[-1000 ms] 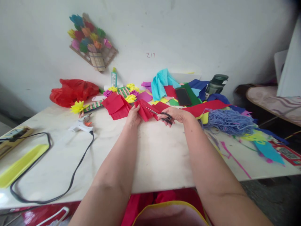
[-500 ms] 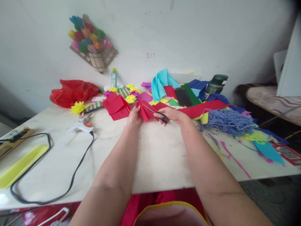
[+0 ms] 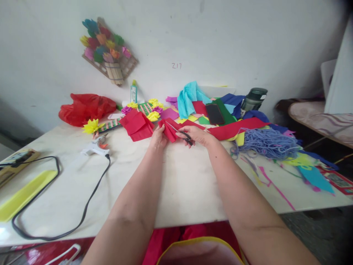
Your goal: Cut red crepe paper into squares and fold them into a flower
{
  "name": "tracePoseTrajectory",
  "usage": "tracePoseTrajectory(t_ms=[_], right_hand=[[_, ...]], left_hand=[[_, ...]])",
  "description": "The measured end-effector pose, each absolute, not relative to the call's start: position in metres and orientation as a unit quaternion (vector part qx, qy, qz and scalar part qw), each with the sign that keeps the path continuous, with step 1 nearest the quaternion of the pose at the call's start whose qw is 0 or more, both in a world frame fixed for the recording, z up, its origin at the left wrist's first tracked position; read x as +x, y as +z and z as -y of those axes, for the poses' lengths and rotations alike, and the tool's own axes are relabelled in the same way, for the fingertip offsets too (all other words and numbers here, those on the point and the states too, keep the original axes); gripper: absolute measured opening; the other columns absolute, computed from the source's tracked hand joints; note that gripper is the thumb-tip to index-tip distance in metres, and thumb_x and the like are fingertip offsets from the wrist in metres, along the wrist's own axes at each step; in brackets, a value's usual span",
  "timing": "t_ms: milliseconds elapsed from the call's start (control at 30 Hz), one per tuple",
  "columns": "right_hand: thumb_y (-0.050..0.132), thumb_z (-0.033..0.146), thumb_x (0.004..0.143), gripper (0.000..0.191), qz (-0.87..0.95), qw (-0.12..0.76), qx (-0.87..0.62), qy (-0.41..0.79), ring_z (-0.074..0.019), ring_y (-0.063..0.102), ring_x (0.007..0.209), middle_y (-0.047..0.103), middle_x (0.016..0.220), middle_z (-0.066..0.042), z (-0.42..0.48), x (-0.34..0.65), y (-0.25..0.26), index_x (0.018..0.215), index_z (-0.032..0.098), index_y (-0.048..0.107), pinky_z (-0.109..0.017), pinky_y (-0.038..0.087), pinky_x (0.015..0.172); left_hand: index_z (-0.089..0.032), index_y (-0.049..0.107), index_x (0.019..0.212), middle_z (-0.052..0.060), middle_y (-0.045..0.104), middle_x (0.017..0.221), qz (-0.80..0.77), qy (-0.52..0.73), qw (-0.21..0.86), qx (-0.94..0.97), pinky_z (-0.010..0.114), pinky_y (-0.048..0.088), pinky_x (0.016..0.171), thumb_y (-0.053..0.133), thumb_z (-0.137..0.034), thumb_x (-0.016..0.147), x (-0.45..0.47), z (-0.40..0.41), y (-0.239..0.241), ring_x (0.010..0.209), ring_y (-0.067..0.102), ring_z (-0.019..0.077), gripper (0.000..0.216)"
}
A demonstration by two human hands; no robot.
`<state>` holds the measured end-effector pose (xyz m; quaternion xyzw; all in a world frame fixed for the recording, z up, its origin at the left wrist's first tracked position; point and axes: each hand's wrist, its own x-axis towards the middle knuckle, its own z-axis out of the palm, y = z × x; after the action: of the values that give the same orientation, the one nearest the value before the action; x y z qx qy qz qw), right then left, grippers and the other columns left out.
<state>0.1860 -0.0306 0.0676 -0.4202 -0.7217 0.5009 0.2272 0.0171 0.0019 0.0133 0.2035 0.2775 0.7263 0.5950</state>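
Note:
My left hand point(image 3: 157, 138) pinches the near edge of a folded piece of red crepe paper point(image 3: 168, 131) on the white table point(image 3: 179, 184). My right hand point(image 3: 195, 135) is closed around black-handled scissors point(image 3: 180, 133), whose blades point left into the red paper. A long red strip point(image 3: 237, 127) runs off to the right from under my right hand. More folded red paper point(image 3: 136, 124) lies just left of my left hand.
A white glue gun point(image 3: 95, 147) with a black cord point(image 3: 68, 221) lies at left, beside a yellow tray point(image 3: 24, 193). Blue yarn point(image 3: 268, 142), coloured paper scraps, a black phone point(image 3: 215, 113), a dark bottle point(image 3: 253, 98), a red bag point(image 3: 85, 106) and paper flowers crowd the far side.
My right hand with the scissors has moved left along the red paper, closer to my left hand. My left hand has barely shifted.

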Motion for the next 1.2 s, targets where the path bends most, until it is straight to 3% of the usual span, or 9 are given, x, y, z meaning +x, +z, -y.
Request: tracePoseTrajectory(t_ms=[100, 333, 500, 900, 1200], right_hand=[[0.058, 0.053, 0.077, 0.043, 0.72, 0.229, -0.416, 0.507, -0.0075, 0.053, 0.038, 0.061, 0.054, 0.002, 0.031, 0.186, 0.066, 0.1, 0.017, 0.054, -0.015, 0.032, 0.032], [0.058, 0.059, 0.073, 0.045, 0.703, 0.241, -0.403, 0.534, -0.0079, 0.053, 0.037, 0.06, 0.053, -0.001, 0.03, 0.186, 0.064, 0.074, 0.015, 0.051, -0.016, 0.029, 0.03], [0.061, 0.059, 0.07, 0.047, 0.694, 0.251, -0.413, 0.533, -0.0077, 0.052, 0.037, 0.058, 0.05, -0.001, 0.029, 0.183, 0.06, 0.068, 0.014, 0.051, -0.017, 0.028, 0.03], [0.062, 0.056, 0.071, 0.043, 0.685, 0.285, -0.408, 0.532, -0.006, 0.049, 0.035, 0.053, 0.048, 0.002, 0.023, 0.179, 0.047, 0.065, 0.015, 0.05, -0.016, 0.025, 0.03], [0.063, 0.052, 0.071, 0.039, 0.68, 0.295, -0.414, 0.529, -0.0048, 0.046, 0.034, 0.052, 0.049, 0.003, 0.022, 0.178, 0.045, 0.065, 0.015, 0.05, -0.015, 0.023, 0.029]], left_hand=[[-0.016, 0.06, 0.086, 0.003, 0.067, 0.075, -0.279, 0.728, 0.595, 0.196, 0.034, 0.049, 0.089, 0.05, -0.007, 0.081, 0.017, -0.001, 0.014, 0.08, 0.065, 0.0152, 0.015], [-0.015, 0.06, 0.089, 0.006, 0.068, 0.081, -0.263, 0.713, 0.625, 0.178, 0.033, 0.048, 0.09, 0.05, -0.007, 0.081, 0.018, 0.003, 0.018, 0.088, 0.065, 0.0166, 0.015], [-0.013, 0.06, 0.089, 0.006, 0.068, 0.079, -0.26, 0.704, 0.641, 0.165, 0.033, 0.049, 0.09, 0.049, -0.007, 0.082, 0.018, 0.004, 0.019, 0.087, 0.065, 0.0167, 0.015], [-0.012, 0.061, 0.088, 0.006, 0.068, 0.077, -0.262, 0.693, 0.655, 0.151, 0.032, 0.048, 0.089, 0.049, -0.006, 0.082, 0.018, 0.005, 0.021, 0.083, 0.065, 0.0159, 0.015], [-0.012, 0.06, 0.099, 0.006, 0.069, 0.081, -0.259, 0.695, 0.655, 0.146, 0.03, 0.05, 0.085, 0.05, -0.007, 0.081, 0.017, 0.004, 0.021, 0.078, 0.066, 0.0148, 0.021]])
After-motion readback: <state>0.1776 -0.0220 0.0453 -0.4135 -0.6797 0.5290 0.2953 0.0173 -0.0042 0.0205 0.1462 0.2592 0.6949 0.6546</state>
